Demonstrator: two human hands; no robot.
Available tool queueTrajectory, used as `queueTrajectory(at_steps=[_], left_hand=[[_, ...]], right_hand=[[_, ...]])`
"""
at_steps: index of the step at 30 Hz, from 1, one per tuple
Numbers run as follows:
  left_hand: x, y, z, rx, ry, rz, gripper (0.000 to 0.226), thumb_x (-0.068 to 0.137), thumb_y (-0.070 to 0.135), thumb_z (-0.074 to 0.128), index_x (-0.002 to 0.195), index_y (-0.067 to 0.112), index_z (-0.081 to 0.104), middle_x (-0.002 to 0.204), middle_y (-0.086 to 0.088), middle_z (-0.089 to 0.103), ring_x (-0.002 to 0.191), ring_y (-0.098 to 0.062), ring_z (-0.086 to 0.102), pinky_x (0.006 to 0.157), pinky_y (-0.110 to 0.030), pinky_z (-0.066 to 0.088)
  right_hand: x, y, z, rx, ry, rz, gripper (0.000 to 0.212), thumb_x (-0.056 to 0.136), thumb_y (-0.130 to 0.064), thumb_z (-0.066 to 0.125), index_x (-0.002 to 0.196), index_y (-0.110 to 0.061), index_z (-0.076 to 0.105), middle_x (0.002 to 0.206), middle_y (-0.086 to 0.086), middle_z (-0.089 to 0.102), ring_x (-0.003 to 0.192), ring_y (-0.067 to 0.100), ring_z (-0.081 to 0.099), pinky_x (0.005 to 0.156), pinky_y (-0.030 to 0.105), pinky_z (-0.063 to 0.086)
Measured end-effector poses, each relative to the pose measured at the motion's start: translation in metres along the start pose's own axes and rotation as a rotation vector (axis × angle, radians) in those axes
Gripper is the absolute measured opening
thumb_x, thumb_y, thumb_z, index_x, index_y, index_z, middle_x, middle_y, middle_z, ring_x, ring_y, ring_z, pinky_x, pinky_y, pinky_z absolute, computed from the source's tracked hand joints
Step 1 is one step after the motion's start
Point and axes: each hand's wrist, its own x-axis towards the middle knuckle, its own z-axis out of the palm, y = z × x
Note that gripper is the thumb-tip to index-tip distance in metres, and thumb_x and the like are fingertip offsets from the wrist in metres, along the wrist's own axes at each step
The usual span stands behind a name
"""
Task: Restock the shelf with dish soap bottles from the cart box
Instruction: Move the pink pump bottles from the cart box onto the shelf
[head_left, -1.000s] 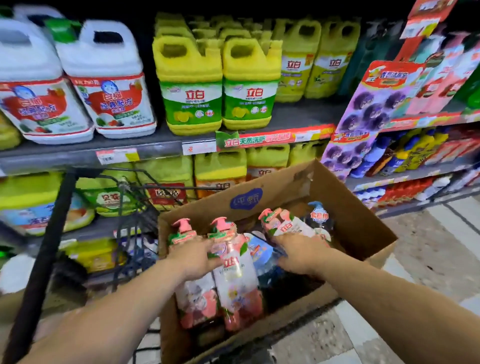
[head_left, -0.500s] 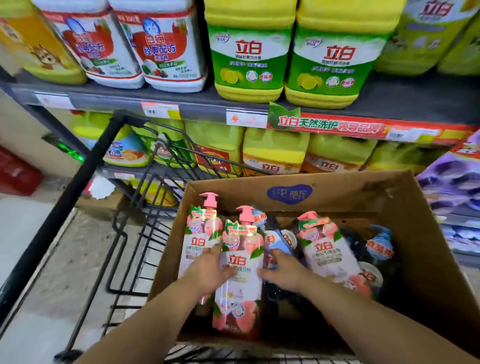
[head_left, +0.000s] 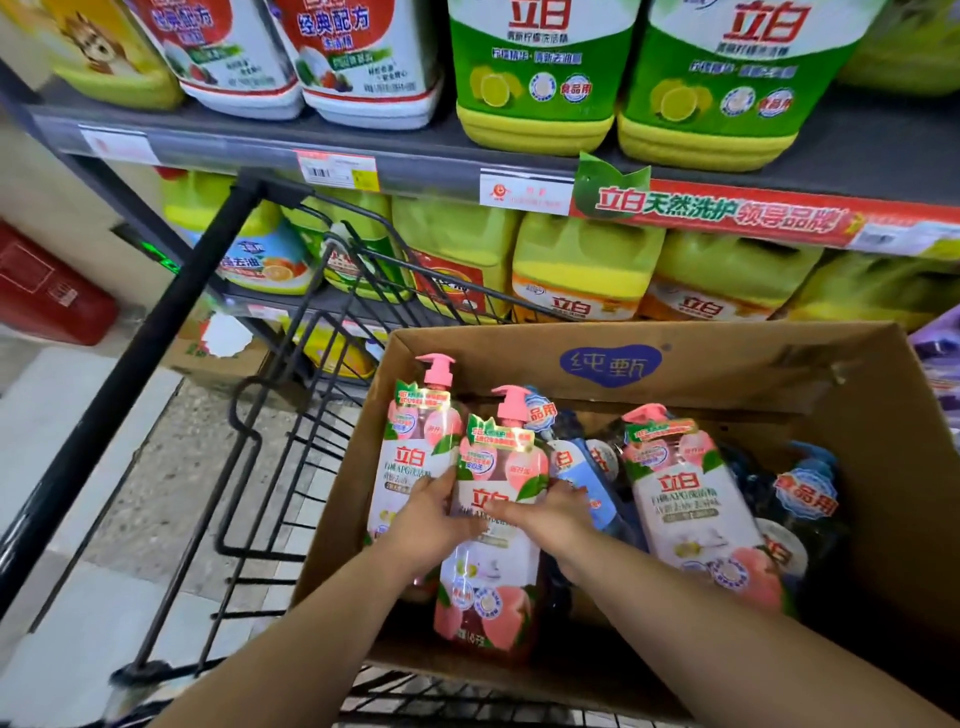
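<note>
A cardboard box (head_left: 857, 415) sits in a black wire cart (head_left: 270, 467) and holds several pink-pump dish soap bottles and blue-labelled ones. My left hand (head_left: 431, 519) and my right hand (head_left: 545, 514) grip the middle pink bottle (head_left: 493, 561) from either side, fingers wrapped over its label. Another pink bottle (head_left: 410, 441) stands just left of it, partly behind my left hand. A third pink bottle (head_left: 696, 504) leans at the right. Blue bottles (head_left: 582, 467) lie between and behind them.
The shelf (head_left: 415, 156) above carries large yellow-green jugs (head_left: 540, 78) and white jugs (head_left: 358, 57). A lower shelf behind the cart holds more yellow jugs (head_left: 582, 270). A red object (head_left: 47, 291) sits on the floor at the left.
The view has come closer to the box. My right hand left the right side of the box and joined my left hand on the middle pink bottle.
</note>
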Motion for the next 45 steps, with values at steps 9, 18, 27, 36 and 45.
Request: queueTrajectory(at_steps=[9, 18, 27, 36, 45], left_hand=[[-0.006, -0.008, -0.002, -0.321, -0.050, 0.003, 0.054, 0.079, -0.011, 0.060, 0.126, 0.015, 0.056, 0.112, -0.008, 0.068, 0.103, -0.023, 0.065, 0.090, -0.042, 0.054], [-0.010, 0.000, -0.009, -0.393, -0.113, 0.095, 0.055, 0.081, -0.001, 0.067, 0.113, 0.039, 0.047, 0.093, 0.020, 0.069, 0.084, 0.001, 0.068, 0.060, -0.012, 0.053], [-0.026, 0.052, -0.028, -0.252, -0.210, 0.226, 0.068, 0.078, 0.014, 0.074, 0.132, 0.025, 0.035, 0.112, -0.002, 0.066, 0.103, -0.019, 0.063, 0.092, -0.034, 0.052], [-0.067, 0.121, -0.033, -0.222, -0.263, 0.524, 0.060, 0.079, 0.009, 0.073, 0.126, 0.021, 0.038, 0.102, 0.004, 0.066, 0.091, -0.009, 0.064, 0.075, -0.019, 0.052], [-0.100, 0.179, 0.022, -0.097, -0.378, 0.708, 0.044, 0.075, 0.018, 0.077, 0.109, 0.026, 0.050, 0.088, 0.015, 0.065, 0.074, 0.005, 0.062, 0.058, -0.014, 0.045]], right_hand=[[-0.007, 0.003, 0.011, 0.186, 0.123, 0.027, 0.086, 0.054, -0.036, 0.088, 0.120, -0.013, 0.037, 0.109, 0.003, 0.059, 0.097, 0.022, 0.061, 0.080, 0.036, 0.053], [-0.033, -0.001, -0.006, 0.357, 0.171, -0.155, 0.073, 0.053, -0.026, 0.091, 0.104, -0.021, 0.039, 0.095, -0.008, 0.058, 0.083, 0.008, 0.059, 0.065, 0.020, 0.051], [-0.093, -0.030, -0.041, 0.540, 0.164, -0.263, 0.057, 0.061, -0.016, 0.088, 0.098, -0.023, 0.046, 0.108, 0.005, 0.066, 0.094, 0.016, 0.065, 0.072, 0.026, 0.053], [-0.137, -0.047, -0.080, 0.628, 0.343, -0.357, 0.065, 0.058, -0.020, 0.089, 0.105, -0.020, 0.044, 0.099, -0.001, 0.066, 0.091, 0.015, 0.066, 0.079, 0.031, 0.055], [-0.204, -0.016, -0.128, 0.649, 0.608, -0.372, 0.074, 0.065, -0.039, 0.081, 0.125, -0.009, 0.050, 0.118, 0.007, 0.066, 0.107, 0.022, 0.064, 0.095, 0.038, 0.051]])
